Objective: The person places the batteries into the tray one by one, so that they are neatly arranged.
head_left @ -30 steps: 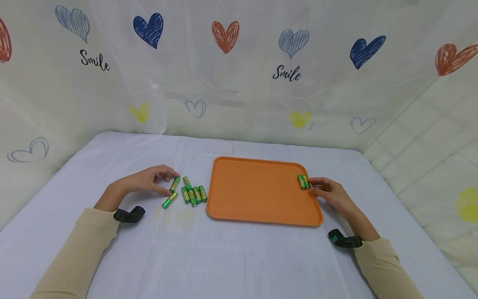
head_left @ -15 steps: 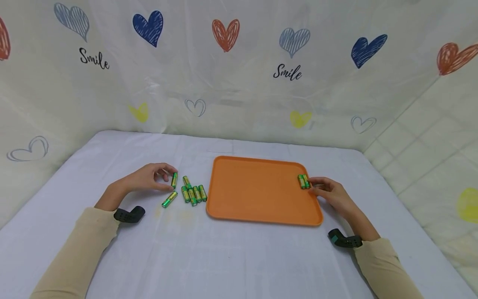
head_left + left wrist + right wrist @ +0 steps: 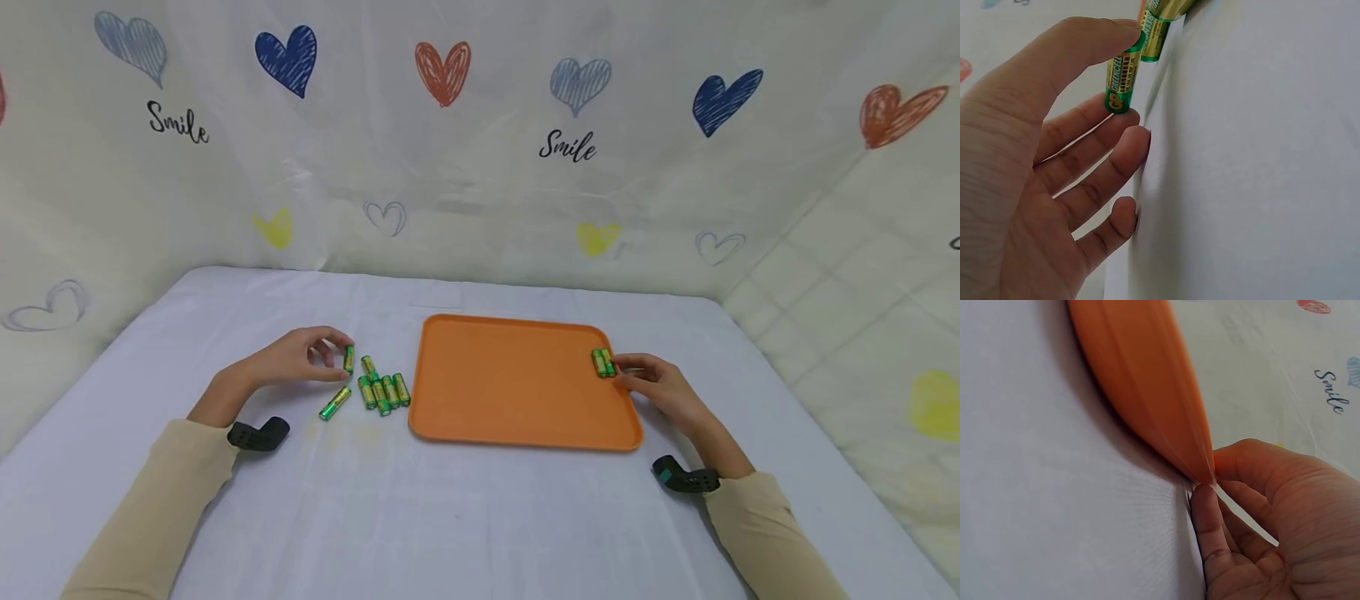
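Observation:
In the head view my left hand (image 3: 296, 354) pinches a green and gold battery (image 3: 348, 359) between thumb and fingers. The left wrist view shows that battery (image 3: 1124, 81) held nearly upright under the thumb, the other fingers loosely bent. Close by, a single battery (image 3: 334, 403) lies slanted on the table. Just right of it is a group of several batteries (image 3: 382, 397). My right hand (image 3: 660, 387) grips the right rim of the orange tray (image 3: 517, 383), beside two batteries (image 3: 602, 362) lying side by side. In the right wrist view the tray's rim (image 3: 1166, 381) reaches the thumb and fingers.
A white cloth (image 3: 450, 517) covers the table, and a pale curtain (image 3: 480, 167) with printed hearts hangs behind and at the sides. Each wrist carries a black device, one on the left (image 3: 258, 433) and one on the right (image 3: 684, 475).
My left hand has drawn its battery slightly away from the others and turned it more upright. The right hand stays at the tray's rim. The head view has shifted a little.

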